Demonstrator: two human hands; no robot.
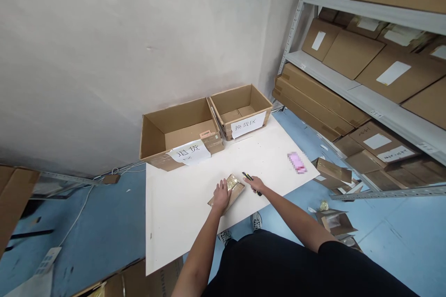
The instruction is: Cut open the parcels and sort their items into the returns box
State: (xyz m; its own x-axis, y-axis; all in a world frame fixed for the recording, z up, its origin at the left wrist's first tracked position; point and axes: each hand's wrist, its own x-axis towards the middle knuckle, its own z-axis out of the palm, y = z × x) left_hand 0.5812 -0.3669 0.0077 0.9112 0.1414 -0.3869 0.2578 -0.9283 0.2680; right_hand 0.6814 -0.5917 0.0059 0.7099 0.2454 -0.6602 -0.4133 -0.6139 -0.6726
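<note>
A small flat cardboard box (236,190) with shiny clear tape on it lies at the front of the white table. My left hand (220,196) rests over the box's left part and grips it, its fingers reaching over the far edge. In my right hand (257,184) is a utility knife (248,176), black with yellow, held just right of the box and apart from it. The fingers of my right hand are closed around the knife's handle. Whether the blade is out is too small to tell.
Two open cartons with paper labels, a larger one (158,160) and a smaller one (228,132), stand along the table's (174,222) back edge. A blurred pink item (296,162) lies at right. Shelves (348,86) of boxes rise on the right. Opened boxes (336,222) lie on the floor.
</note>
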